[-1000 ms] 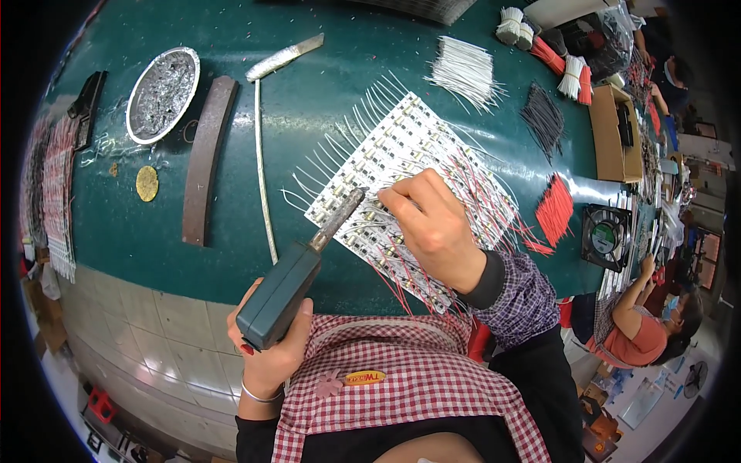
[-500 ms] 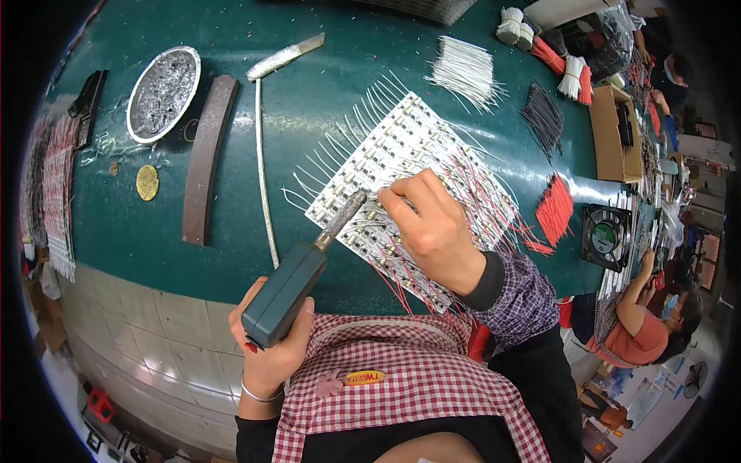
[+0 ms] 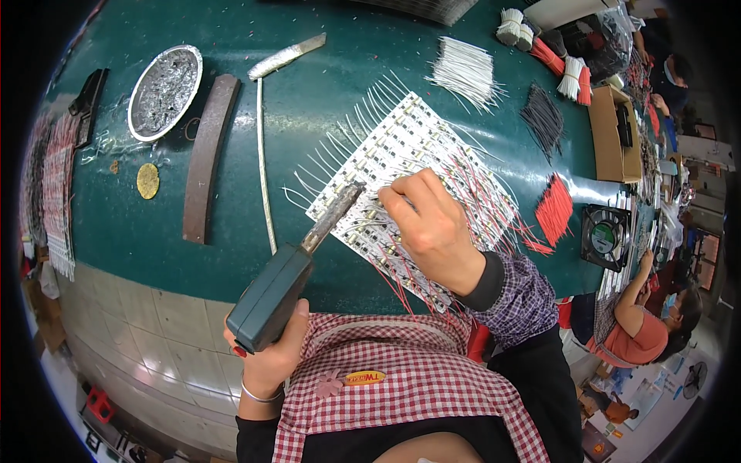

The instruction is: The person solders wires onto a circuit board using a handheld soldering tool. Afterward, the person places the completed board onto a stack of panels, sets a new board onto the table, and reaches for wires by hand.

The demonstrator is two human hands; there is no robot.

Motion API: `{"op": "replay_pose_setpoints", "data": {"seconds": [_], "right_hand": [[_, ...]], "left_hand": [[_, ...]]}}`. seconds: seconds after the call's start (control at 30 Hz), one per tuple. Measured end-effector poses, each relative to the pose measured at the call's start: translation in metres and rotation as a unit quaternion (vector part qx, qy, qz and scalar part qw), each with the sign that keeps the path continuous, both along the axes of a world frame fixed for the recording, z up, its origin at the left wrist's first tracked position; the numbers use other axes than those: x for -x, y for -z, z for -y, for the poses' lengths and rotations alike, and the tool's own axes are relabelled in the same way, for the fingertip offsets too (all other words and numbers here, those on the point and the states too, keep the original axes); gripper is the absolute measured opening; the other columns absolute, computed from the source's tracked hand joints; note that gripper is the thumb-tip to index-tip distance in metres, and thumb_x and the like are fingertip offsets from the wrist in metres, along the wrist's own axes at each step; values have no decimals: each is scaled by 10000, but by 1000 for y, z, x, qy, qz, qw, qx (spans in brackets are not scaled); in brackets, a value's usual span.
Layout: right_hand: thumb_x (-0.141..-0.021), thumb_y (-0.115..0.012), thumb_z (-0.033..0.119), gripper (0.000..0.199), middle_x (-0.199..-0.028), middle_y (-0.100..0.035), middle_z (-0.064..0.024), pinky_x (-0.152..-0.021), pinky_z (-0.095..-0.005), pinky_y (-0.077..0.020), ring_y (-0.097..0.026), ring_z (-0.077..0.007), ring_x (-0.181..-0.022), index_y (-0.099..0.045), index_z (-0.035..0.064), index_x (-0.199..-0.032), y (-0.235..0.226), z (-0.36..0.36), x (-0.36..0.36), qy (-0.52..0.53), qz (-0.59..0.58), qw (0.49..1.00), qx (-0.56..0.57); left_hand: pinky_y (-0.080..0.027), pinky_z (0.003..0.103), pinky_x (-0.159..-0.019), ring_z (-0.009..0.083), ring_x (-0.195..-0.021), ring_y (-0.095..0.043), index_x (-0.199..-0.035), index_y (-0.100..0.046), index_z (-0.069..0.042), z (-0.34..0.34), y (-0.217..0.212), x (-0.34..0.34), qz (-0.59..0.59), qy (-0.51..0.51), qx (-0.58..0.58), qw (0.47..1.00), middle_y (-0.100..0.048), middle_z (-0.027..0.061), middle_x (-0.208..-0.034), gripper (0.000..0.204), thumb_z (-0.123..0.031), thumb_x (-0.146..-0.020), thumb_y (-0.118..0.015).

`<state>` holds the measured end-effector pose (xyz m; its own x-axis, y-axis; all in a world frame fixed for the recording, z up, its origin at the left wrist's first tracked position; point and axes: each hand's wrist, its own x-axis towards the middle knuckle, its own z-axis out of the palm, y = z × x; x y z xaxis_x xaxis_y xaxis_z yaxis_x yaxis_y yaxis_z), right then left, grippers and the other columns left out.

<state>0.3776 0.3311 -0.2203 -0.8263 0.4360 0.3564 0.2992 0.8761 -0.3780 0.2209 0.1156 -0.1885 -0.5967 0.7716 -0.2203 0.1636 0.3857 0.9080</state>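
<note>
A dark green soldering gun (image 3: 272, 297) is gripped in my left hand (image 3: 279, 353), its fingers wrapped round the handle. Its metal tip points up and right over a white circuit board panel (image 3: 332, 191), near my right fingertips. My right hand (image 3: 434, 231) hovers over that panel with thumb and forefinger pinched; whatever lies between them is too small to make out. White wires (image 3: 330, 147) stick out along the panel's upper left edge. Red and white wires (image 3: 482, 185) spread across its right side, partly hidden by my right hand.
A dish of solder scraps (image 3: 164, 92), a brown bar (image 3: 210, 158) and a stick with a wrapped head (image 3: 287, 57) lie left. White (image 3: 465, 73), black (image 3: 543, 119) and red wire bundles (image 3: 554, 210) lie right, near a small fan (image 3: 604, 238). A co-worker (image 3: 644, 324) sits at the right.
The soldering gun in my left hand has moved slightly down and left, its tip drawing back a little from my right fingertips. My right hand has barely moved.
</note>
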Motion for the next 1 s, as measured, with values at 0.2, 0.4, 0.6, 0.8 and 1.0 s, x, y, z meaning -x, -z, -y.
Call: {"op": "replay_pose_setpoints", "data": {"seconds": [0.2, 0.4, 0.6, 0.8, 1.0], "right_hand": [[-675, -606, -50, 312, -923, -560, -111, -677, -344, -482, -541, -271, -849, -620, -20, -985, -6, 0, -5, 12, -35, 999, 29], [-655, -612, -100, 307, -867, -579, -91, -660, -340, -477, -558, -258, -803, -641, -16, -949, -7, 7, -3, 6, -81, 994, 69], [-679, -663, -126, 289, -818, -601, -84, -615, -343, -465, -570, -245, -739, -674, 6, -935, 0, 7, -5, 8, -69, 994, 84], [-669, -659, -137, 311, -817, -597, -85, -618, -339, -472, -571, -245, -737, -675, 11, -943, 2, 9, -6, 18, -58, 995, 81], [-677, -601, -71, 286, -848, -554, -78, -624, -334, -473, -549, -241, -787, -636, 5, -950, 2, 9, -8, 4, -48, 997, 53]], "left_hand": [[-503, 285, -556, 174, -591, -648, -880, -701, 25, -14, -3, -4, -118, -15, -48, 992, -691, 104, -761, 171, -49, -740, -766], [-503, 282, -555, 188, -590, -652, -898, -702, 25, -10, -2, -6, -91, -34, -57, 994, -691, 111, -770, 186, -40, -734, -764], [-517, 279, -580, 168, -632, -663, -927, -699, 39, -6, 3, -6, -118, -6, -70, 990, -701, 117, -815, 213, -31, -736, -762], [-535, 270, -654, 174, -698, -679, -932, -690, 54, -4, 1, -7, -46, -23, -51, 997, -705, 131, -863, 214, -4, -733, -746], [-525, 273, -642, 182, -682, -667, -901, -683, 55, -1, 7, -9, -54, -12, -63, 996, -690, 123, -830, 189, 6, -730, -744]]}}
